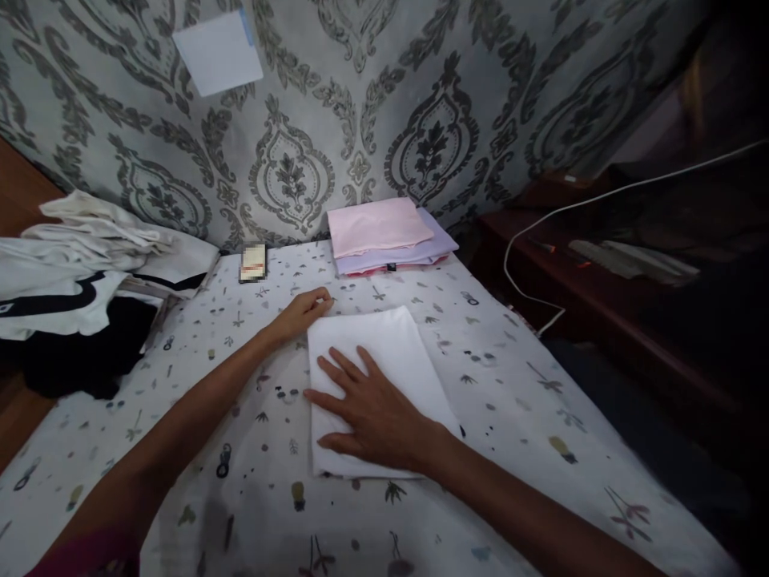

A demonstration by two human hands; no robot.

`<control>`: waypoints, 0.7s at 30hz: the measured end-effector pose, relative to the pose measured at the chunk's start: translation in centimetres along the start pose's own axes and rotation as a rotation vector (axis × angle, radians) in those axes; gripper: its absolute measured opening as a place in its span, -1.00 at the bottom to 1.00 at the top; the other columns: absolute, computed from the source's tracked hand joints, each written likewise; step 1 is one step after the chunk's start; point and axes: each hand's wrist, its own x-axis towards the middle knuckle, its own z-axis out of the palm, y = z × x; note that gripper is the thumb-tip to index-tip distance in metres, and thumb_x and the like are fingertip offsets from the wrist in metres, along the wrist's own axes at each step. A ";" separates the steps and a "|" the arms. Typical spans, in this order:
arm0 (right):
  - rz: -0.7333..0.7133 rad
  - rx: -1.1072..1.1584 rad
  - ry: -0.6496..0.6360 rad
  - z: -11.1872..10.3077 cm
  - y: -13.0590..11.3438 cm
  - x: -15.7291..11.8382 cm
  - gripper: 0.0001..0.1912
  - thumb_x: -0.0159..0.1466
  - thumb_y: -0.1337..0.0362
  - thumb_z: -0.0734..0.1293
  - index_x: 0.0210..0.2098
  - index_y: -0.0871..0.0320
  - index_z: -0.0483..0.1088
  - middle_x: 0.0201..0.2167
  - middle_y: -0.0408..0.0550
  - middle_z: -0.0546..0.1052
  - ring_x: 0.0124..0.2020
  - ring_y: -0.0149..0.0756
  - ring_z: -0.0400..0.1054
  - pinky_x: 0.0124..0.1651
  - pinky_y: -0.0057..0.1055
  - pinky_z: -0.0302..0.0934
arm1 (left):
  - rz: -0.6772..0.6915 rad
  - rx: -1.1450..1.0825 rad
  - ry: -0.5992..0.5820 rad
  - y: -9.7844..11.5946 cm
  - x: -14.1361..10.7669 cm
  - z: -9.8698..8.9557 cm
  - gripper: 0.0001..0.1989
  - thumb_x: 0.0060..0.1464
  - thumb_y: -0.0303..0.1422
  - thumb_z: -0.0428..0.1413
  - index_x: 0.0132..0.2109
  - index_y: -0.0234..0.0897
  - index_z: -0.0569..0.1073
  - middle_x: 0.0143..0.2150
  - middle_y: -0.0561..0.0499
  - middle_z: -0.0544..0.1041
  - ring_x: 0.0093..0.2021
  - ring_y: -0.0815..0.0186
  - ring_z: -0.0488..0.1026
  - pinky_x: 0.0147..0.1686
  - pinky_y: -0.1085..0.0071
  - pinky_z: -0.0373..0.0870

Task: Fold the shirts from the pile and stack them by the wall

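Observation:
A folded white cloth (390, 340) lies flat on the patterned bedsheet (252, 497) in front of me. My right hand (372, 409) presses on its top, palm down, with the fingers spread. At the far left corner of the cloth is my left hand (306, 312), its fingers bent and drawn together on that edge. The fingertips partly hide the corner. Beyond the cloth, near the wall, sits a small stack with a folded pink cloth (378, 228) on top and a folded lavender cloth (441, 236) beneath.
Crumpled white and black clothes (78, 264) are heaped at the left. A phone-sized object (253, 263) stands near the wall, its front blurred. On the right, a white cable (510, 256) hangs by a dark red table (601, 296). Paper (219, 52) is on the wall.

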 end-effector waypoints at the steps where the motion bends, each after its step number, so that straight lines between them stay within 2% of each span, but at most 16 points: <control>1: -0.004 -0.001 -0.002 0.0 0.0 0.0 -0.36 0.37 -0.14 0.18 0.35 -0.04 0.19 0.44 0.15 0.03 0.46 0.13 -0.21 0.38 0.27 -0.28 | 0.029 0.043 0.018 0.0 0.3 0.1 -0.71 0.27 -0.14 -0.07 -0.30 -0.25 0.32 -0.53 0.15 0.22 -0.50 0.39 0.17 -0.46 0.45 0.10; 4: -0.010 -0.002 -0.002 -0.1 0.0 0.1 -0.37 0.37 -0.13 0.20 0.34 -0.03 0.22 0.43 0.15 0.05 0.45 0.15 -0.18 0.38 0.26 -0.26 | 0.075 0.179 0.012 -0.4 1.3 0.0 -0.68 0.30 -0.19 -0.13 -0.31 -0.26 0.36 -0.48 0.10 0.32 -0.43 0.35 0.26 -0.35 0.42 0.19; 6: -0.008 -0.004 -0.005 -0.1 0.1 0.2 -0.38 0.36 -0.13 0.21 0.33 -0.02 0.24 0.42 0.15 0.08 0.45 0.16 -0.17 0.38 0.27 -0.24 | 0.056 0.255 0.060 -0.8 1.7 -0.7 -0.68 0.30 -0.22 -0.14 -0.33 -0.26 0.37 -0.48 0.09 0.34 -0.42 0.33 0.28 -0.31 0.41 0.20; 8: -0.009 -0.011 -0.015 -0.1 0.1 0.3 -0.38 0.37 -0.12 0.21 0.33 -0.01 0.24 0.42 0.15 0.09 0.44 0.15 -0.15 0.38 0.26 -0.23 | 0.001 0.267 0.192 -1.1 1.2 -1.5 -0.68 0.30 -0.24 -0.15 -0.33 -0.26 0.37 -0.49 0.09 0.32 -0.42 0.33 0.27 -0.31 0.41 0.19; 10: -0.005 -0.015 -0.031 0.1 0.2 0.4 -0.35 0.35 -0.14 0.21 0.34 0.00 0.22 0.42 0.14 0.08 0.45 0.14 -0.16 0.38 0.25 -0.24 | -0.056 0.215 0.332 -0.9 -0.5 -2.0 -0.71 0.29 -0.25 -0.14 -0.32 -0.25 0.36 -0.52 0.12 0.28 -0.46 0.35 0.24 -0.37 0.43 0.17; 11: 0.005 -0.011 -0.037 0.2 0.2 0.4 -0.33 0.35 -0.16 0.21 0.35 -0.01 0.19 0.43 0.11 0.08 0.45 0.12 -0.17 0.39 0.24 -0.26 | -0.076 0.177 0.372 -0.5 -1.9 -2.1 -0.73 0.28 -0.25 -0.11 -0.32 -0.24 0.36 -0.53 0.14 0.25 -0.49 0.36 0.21 -0.41 0.44 0.15; 13: 0.043 0.017 -0.041 0.4 0.3 0.5 -0.33 0.37 -0.16 0.16 0.37 -0.02 0.13 0.44 0.05 0.06 0.46 0.05 -0.20 0.41 0.18 -0.29 | -0.095 0.107 0.358 1.1 -5.6 -1.8 -0.76 0.26 -0.22 -0.05 -0.34 -0.23 0.33 -0.55 0.16 0.21 -0.53 0.39 0.18 -0.47 0.46 0.11; 15: 0.101 0.081 -0.028 0.5 0.5 0.6 -0.38 0.44 -0.10 0.05 0.40 -0.02 0.07 0.45 0.01 0.04 0.47 -0.07 -0.19 0.43 0.10 -0.28 | -0.098 0.072 0.244 3.6 -10.0 -0.9 -0.76 0.23 -0.20 0.01 -0.35 -0.24 0.32 -0.52 0.15 0.26 -0.50 0.40 0.22 -0.46 0.48 0.14; 18: 0.184 0.162 0.002 -0.2 0.8 1.2 -0.40 0.48 -0.03 -0.05 0.41 0.06 0.03 0.45 0.04 0.05 0.46 -0.14 -0.16 0.43 0.04 -0.20 | -0.095 0.118 -0.032 7.5 -16.4 1.5 -0.78 0.20 -0.24 0.05 -0.36 -0.25 0.36 -0.49 0.13 0.36 -0.48 0.41 0.28 -0.44 0.49 0.19; 19: 0.198 0.164 0.006 -0.6 1.0 1.6 -0.41 0.48 -0.02 -0.05 0.40 0.08 0.05 0.45 0.06 0.05 0.46 -0.13 -0.16 0.42 0.04 -0.18 | -0.101 0.175 -0.069 8.5 -18.2 2.6 -0.80 0.19 -0.25 0.05 -0.36 -0.25 0.36 -0.46 0.12 0.39 -0.46 0.41 0.31 -0.41 0.49 0.22; 21: 0.204 0.131 0.001 -1.3 1.4 2.9 -0.43 0.48 0.01 0.00 0.37 0.12 0.10 0.45 0.09 0.03 0.46 -0.10 -0.18 0.42 0.04 -0.19 | -0.105 0.352 -0.049 9.9 -20.7 4.9 -0.83 0.18 -0.26 0.06 -0.33 -0.25 0.37 -0.43 0.08 0.44 -0.43 0.37 0.35 -0.38 0.45 0.24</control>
